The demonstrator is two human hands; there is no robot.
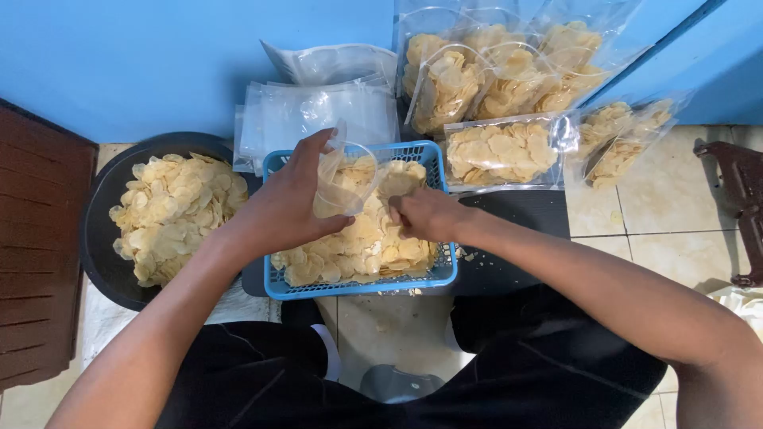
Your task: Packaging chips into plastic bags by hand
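Dark-clothed knees (pixel 262 373) frame the bottom of the view, where a person sits on a tiled floor (pixel 660 206) over a blue basket (pixel 358 287) of pale chips (pixel 362 246). Fingers of the left hand (pixel 290 206) curl around a small clear bag (pixel 343 181), thumb on one side and fingertips on the other, apparently to hold its mouth open above the basket. Those of the right hand (pixel 425 214) are bunched together, pinching into the chips near the middle of the heap; whether they hold any cannot be told. The bag sits just above the basket's far edge, touching only the left hand.

Outward from the hands, a black tub (pixel 99 238) heaped with more chips lies at the left, touching the basket's left corner. Empty clear bags (pixel 318 111) are stacked just beyond the basket's far edge, seemingly kept within easy reach. Filled bags (pixel 497 151) lean against the blue wall (pixel 159 56) past the far right corner, set apart from the loose supply. A black mat (pixel 517 238) lies under the basket's right side.
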